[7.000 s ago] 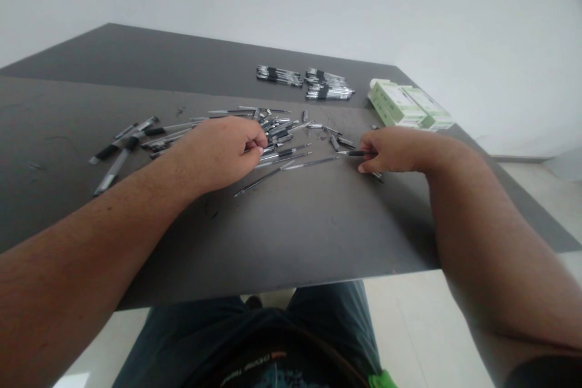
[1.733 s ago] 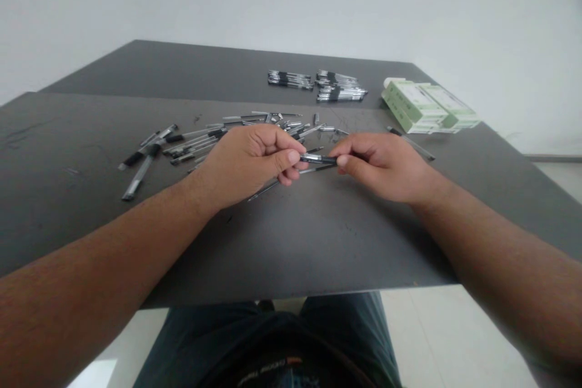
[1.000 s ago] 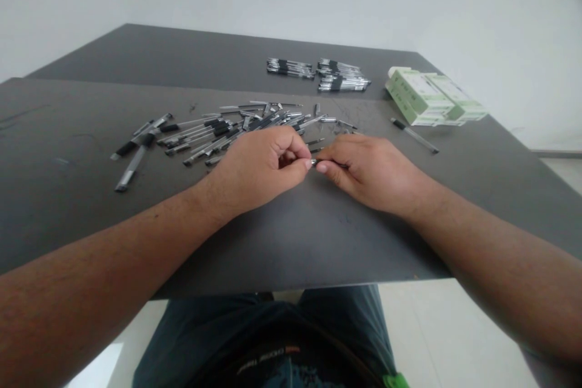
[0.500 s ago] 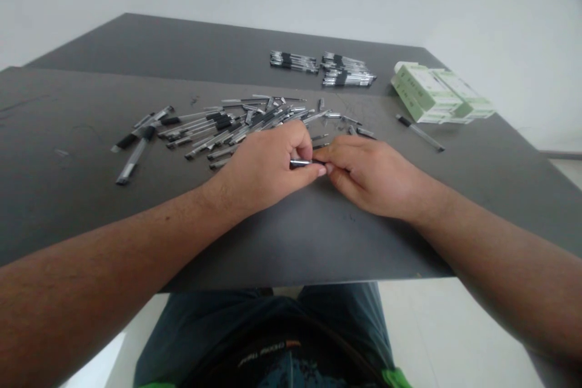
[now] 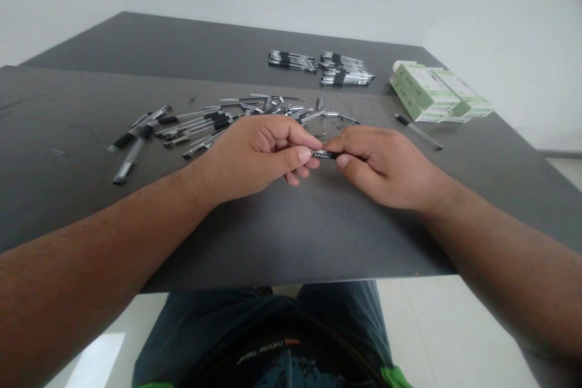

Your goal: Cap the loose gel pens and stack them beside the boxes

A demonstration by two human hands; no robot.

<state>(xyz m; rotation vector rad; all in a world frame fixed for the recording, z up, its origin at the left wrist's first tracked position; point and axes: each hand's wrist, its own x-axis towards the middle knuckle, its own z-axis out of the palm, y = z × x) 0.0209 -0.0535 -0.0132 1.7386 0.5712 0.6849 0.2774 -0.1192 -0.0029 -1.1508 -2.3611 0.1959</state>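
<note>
Between my two hands is a pen, dark with a clear, shiny part, lying crosswise just above the table. My left hand pinches its left end between thumb and forefinger, the other fingers curled loosely below. With thumb and fingers closed, my right hand grips the dark right part; most of the pen is hidden in that hand. Behind my left hand spreads a heap of loose pen parts, clear barrels with black grips, refills and caps. Part of the heap is covered by the hand.
Sorted bundles of pens lie at the back of the dark table. Green and white boxes stand at the back right, with a single pen barrel before them. More barrels lie at left.
My left hand has shifted slightly left and turned, its lower fingers now showing under the thumb. My right hand has moved a little right and up. The pen now shows between the hands.
</note>
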